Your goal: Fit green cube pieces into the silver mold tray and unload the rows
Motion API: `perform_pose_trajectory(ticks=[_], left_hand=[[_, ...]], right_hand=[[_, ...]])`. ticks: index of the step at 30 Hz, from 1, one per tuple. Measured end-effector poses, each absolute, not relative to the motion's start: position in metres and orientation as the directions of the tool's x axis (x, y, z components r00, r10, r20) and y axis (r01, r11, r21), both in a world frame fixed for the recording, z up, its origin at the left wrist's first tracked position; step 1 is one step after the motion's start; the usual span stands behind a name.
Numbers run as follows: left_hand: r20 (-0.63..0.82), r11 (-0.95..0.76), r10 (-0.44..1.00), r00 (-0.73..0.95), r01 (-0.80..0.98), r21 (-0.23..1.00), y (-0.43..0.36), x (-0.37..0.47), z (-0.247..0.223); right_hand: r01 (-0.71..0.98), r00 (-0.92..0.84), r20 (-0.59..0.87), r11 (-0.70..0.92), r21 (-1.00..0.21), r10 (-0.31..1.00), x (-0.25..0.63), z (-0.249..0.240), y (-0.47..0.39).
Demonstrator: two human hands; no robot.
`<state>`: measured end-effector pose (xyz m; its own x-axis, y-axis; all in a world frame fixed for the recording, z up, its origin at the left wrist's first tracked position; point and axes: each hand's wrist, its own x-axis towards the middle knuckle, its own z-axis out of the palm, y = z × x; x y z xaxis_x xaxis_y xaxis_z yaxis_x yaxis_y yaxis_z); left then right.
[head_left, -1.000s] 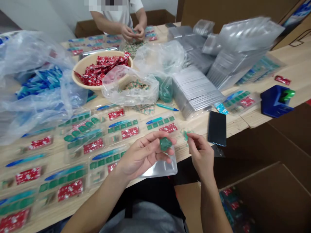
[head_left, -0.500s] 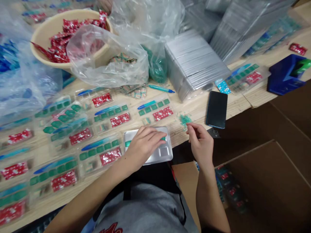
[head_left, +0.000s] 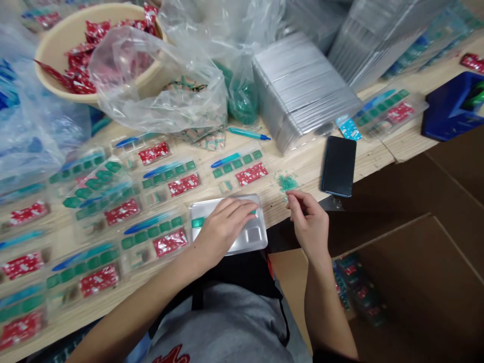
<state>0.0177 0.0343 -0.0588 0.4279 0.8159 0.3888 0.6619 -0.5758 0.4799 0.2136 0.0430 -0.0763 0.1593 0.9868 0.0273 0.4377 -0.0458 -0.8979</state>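
My left hand (head_left: 223,224) rests over a clear plastic tray (head_left: 252,235) at the table's front edge. Its fingers are stretched out and slightly bent, with the thumb hidden. Green squares (head_left: 197,222) show in the tray on the left of this hand; another bit of green lies by its fingertips. What is under the palm is hidden. My right hand (head_left: 310,217) is closed in a pinch just right of the tray. Its fingertips are beside a small heap of teal bits (head_left: 287,182); whatever they pinch is too small to make out.
Filled trays (head_left: 170,242) with pens, green squares and red packets spread leftward. Behind stand a cream tub (head_left: 49,55) of red packets, a plastic bag (head_left: 159,111) and stacked clear trays (head_left: 302,91). A phone (head_left: 339,166) lies right; below is a cardboard box (head_left: 419,282).
The view has shifted slightly. Both hands keep nearly the same pose, the left over the tray and the right pinched beside the teal bits.
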Motion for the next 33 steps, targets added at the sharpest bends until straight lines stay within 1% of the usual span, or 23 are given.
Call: perform_pose_trajectory(ticks=[2,6,8,11,14,17,20,23,25,27,30,33], left_hand=[[0.402,-0.590,0.806,0.434,0.635,0.499,0.034,0.022,-0.058],[0.377,-0.593,0.800,0.467,0.708,0.383,0.029,0.020,-0.054],[0.355,-0.579,0.811,0.465,0.723,0.377,0.026,0.016,-0.053],[0.305,-0.544,0.839,0.451,0.711,0.446,0.024,0.012,-0.054],[0.267,-0.473,0.881,0.390,0.705,0.528,0.023,0.012,-0.055],[0.241,-0.415,0.909,0.341,0.683,0.602,0.021,0.014,-0.055],[0.249,-0.422,0.906,0.342,0.688,0.590,0.019,0.015,-0.055],[0.262,-0.421,0.907,0.329,0.727,0.543,0.018,0.017,-0.057],[0.254,-0.404,0.914,0.315,0.735,0.545,0.017,0.019,-0.057],[0.236,-0.390,0.921,0.311,0.729,0.562,0.018,0.019,-0.056],[0.208,-0.396,0.917,0.342,0.706,0.587,0.020,0.018,-0.053],[0.216,-0.415,0.909,0.357,0.721,0.555,0.021,0.019,-0.052]], right_hand=[[0.443,0.153,0.036,-0.036,-0.896,0.988,0.213,-0.076,0.043],[0.444,0.154,0.045,-0.029,-0.896,0.987,0.214,-0.074,0.043],[0.445,0.123,0.052,-0.008,-0.896,0.991,0.214,-0.072,0.042],[0.443,-0.050,0.099,0.110,-0.890,0.994,0.210,-0.066,0.038],[0.432,-0.244,0.127,0.225,-0.873,0.961,0.202,-0.063,0.034],[0.476,-0.311,0.096,0.242,-0.846,0.946,0.196,-0.063,0.032],[0.497,-0.281,0.053,0.192,-0.846,0.958,0.191,-0.064,0.029],[0.462,-0.212,-0.002,0.099,-0.881,0.977,0.187,-0.061,0.026],[0.441,-0.169,-0.032,0.046,-0.896,0.985,0.185,-0.058,0.024],[0.403,-0.143,-0.058,0.005,-0.915,0.988,0.184,-0.057,0.024],[0.306,-0.140,-0.136,-0.087,-0.948,0.981,0.183,-0.060,0.027],[0.266,-0.124,-0.197,-0.158,-0.951,0.973,0.183,-0.066,0.032]])
